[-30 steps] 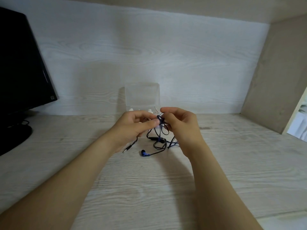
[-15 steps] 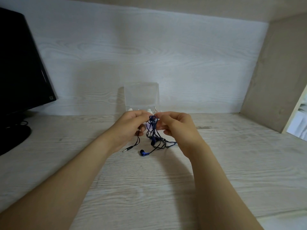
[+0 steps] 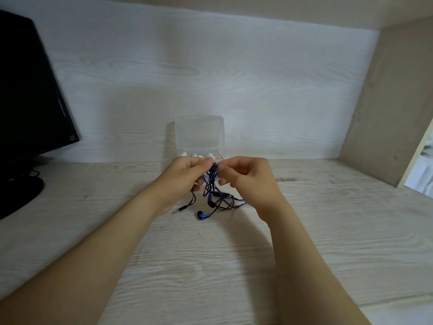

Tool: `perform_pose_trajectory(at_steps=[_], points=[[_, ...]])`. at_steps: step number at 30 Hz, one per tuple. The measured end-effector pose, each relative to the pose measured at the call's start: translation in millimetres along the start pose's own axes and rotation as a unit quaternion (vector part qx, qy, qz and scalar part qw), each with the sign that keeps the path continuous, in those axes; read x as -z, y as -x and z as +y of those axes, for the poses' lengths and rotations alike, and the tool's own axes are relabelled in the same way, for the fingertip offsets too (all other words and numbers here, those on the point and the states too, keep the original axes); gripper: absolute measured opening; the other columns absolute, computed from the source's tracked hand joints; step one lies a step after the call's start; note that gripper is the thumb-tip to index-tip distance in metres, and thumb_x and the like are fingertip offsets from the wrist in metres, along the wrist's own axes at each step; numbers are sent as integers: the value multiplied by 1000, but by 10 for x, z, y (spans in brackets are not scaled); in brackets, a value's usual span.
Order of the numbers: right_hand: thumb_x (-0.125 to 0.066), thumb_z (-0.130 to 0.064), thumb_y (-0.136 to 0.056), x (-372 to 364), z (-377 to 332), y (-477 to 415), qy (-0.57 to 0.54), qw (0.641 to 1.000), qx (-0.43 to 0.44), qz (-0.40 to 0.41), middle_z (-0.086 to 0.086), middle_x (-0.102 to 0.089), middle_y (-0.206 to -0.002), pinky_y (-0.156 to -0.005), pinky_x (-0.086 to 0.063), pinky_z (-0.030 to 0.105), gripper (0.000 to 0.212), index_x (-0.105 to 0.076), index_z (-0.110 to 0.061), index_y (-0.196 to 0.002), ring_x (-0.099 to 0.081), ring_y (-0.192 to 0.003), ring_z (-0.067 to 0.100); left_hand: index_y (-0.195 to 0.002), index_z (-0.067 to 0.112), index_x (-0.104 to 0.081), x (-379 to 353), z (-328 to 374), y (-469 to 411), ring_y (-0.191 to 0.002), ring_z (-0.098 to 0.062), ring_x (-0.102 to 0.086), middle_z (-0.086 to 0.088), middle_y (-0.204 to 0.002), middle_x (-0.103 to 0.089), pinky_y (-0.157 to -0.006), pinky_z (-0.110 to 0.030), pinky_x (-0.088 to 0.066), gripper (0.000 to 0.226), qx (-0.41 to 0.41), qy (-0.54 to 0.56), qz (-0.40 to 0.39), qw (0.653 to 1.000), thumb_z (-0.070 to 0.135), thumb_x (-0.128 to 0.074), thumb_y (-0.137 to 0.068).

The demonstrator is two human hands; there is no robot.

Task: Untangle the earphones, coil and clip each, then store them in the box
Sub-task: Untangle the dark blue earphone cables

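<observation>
between left hand (image 3: 185, 175), right hand (image 3: 249, 177): earphones (image 3: 211, 182)

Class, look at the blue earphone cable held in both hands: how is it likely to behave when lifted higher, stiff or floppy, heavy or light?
Probably floppy: the blue earphone cable hangs in slack loops below the left hand and right hand. Likely light: a mere pinch holds it up. The earbud and plug on the desk would probably dangle and swing.

left hand (image 3: 185, 177), right hand (image 3: 250, 180): bare | forearms: bare, seemingly to elbows
</observation>
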State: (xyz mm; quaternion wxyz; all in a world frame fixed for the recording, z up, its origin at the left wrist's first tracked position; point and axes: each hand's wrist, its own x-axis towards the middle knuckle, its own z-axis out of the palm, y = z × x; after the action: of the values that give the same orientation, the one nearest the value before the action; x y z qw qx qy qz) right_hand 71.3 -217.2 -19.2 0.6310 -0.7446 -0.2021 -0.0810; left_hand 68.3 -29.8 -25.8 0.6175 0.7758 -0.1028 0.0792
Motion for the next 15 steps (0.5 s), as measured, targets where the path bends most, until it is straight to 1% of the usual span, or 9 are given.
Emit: perform_pose_trajectory(at_steps=[2, 3, 6, 7, 9, 10, 11, 13, 15], points=[[-72, -13, -94, -11, -5, 5, 23, 1000, 2, 12, 10, -77, -75, -58, -47, 14, 10, -81, -13, -89, -66, -62, 6, -104, 9, -80, -8, 3, 16, -78, -19, -46, -7, -86, -57, -74, -32, -46, 41, -4, -19, 8, 1000, 43, -56, -108], [-71, -13, -93, -17, -7, 8, 33, 999, -1, 14, 10, -77, -74, -57, -48, 16, 11, -81, -13, -87, -66, -60, 6, -105, 11, -80, -12, 0, 19, -79, -19, -47, -6, -87, -59, -75, -32, -46, 41, -6, -28, 6, 1000, 44, -56, -107], [-68, -14, -91, -23, -7, 13, 50, 998, -14, 19, 5, -77, -72, -67, -59, 23, 13, -78, -11, -84, -75, -71, 16, -106, 12, -80, -2, 3, 25, -80, -19, -47, -6, -89, -59, -76, -33, -45, 39, -7, -25, -18, 1000, 45, -60, -106], [-67, -13, -91, -19, -8, 11, 47, 998, -19, 22, 3, -76, -71, -65, -59, 21, 13, -77, -10, -83, -76, -73, 17, -107, 11, -80, 6, 7, 26, -80, -19, -47, -6, -90, -59, -76, -33, -45, 37, -7, -17, -31, 999, 44, -63, -104], [-66, -13, -92, -9, -20, 6, 36, 999, -33, 23, -2, -72, -68, -57, -52, 16, 15, -74, -8, -81, -74, -69, 14, -108, 10, -79, 10, 16, 33, -80, -17, -48, -3, -89, -60, -77, -33, -44, 29, -7, -7, -49, 999, 36, -70, -100], [-66, -14, -93, -7, -29, 5, 32, 998, -43, 21, -3, -69, -67, -56, -50, 15, 16, -72, -7, -80, -72, -66, 12, -107, 11, -80, 6, 21, 39, -79, -16, -48, -2, -86, -59, -77, -34, -44, 22, -6, -7, -49, 999, 31, -71, -100], [-65, -15, -93, -4, -36, 5, 30, 998, -54, 17, -3, -67, -66, -57, -49, 17, 18, -70, -7, -78, -70, -63, 11, -105, 12, -80, 2, 19, 40, -78, -15, -48, -2, -83, -57, -78, -35, -43, 19, -5, -10, -49, 999, 28, -70, -100], [-61, -18, -93, -3, -39, 3, 24, 997, -72, 8, -1, -60, -65, -65, -49, 25, 23, -62, -9, -72, -64, -60, 11, -102, 13, -79, 5, 9, 32, -77, -15, -48, -4, -82, -53, -79, -35, -43, 19, -3, -28, -50, 998, 29, -68, -102], [-57, -20, -94, -7, -48, 5, 14, 996, -92, 2, 0, -55, -64, -69, -45, 30, 27, -54, -12, -68, -59, -57, 12, -106, 10, -77, 20, 5, 36, -77, -15, -49, -8, -86, -53, -79, -34, -44, 22, 0, -44, -59, 997, 29, -67, -103]])
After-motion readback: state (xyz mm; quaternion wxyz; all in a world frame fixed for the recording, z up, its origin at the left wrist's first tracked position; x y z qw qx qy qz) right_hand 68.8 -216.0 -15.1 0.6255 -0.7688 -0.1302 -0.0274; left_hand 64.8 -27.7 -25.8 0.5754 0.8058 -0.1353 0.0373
